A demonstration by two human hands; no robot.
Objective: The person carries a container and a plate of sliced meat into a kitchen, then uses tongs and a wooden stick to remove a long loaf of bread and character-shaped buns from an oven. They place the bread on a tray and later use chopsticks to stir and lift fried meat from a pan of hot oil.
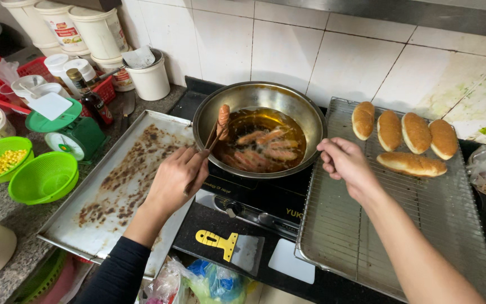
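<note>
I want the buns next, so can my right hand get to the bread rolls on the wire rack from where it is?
Probably yes: the right hand hangs empty over the wire rack, and nothing lies between it and the bread rolls.

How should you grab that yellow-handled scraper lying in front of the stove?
Grip the scraper by its yellow handle, coming from above on its left. It lies flat on the dark counter with the handle pointing left and the wide metal blade to the right, so the handle is the thick, safe part. Nothing covers it.
</note>
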